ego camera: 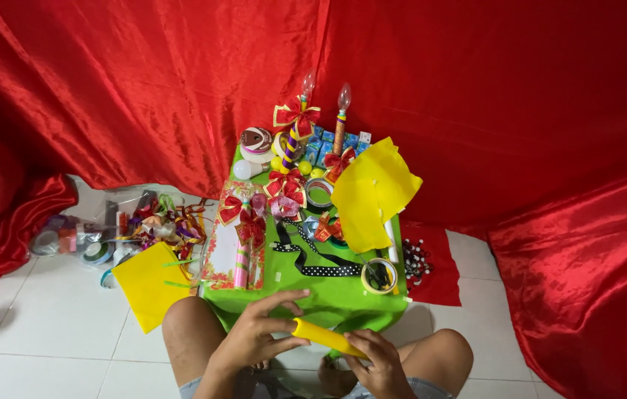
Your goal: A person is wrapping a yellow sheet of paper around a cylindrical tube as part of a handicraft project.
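Green table: polka-dot ribbon, tape roll, yellow sheet; red drape behind.

red satin drapes | white tiled floor | perhaps a low table

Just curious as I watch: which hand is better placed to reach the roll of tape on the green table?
Probably the right hand: the tape roll lies on the green table on its side, while the left hand grips the yellow roll further away.

Head cam, looks steeply down, close over green table.
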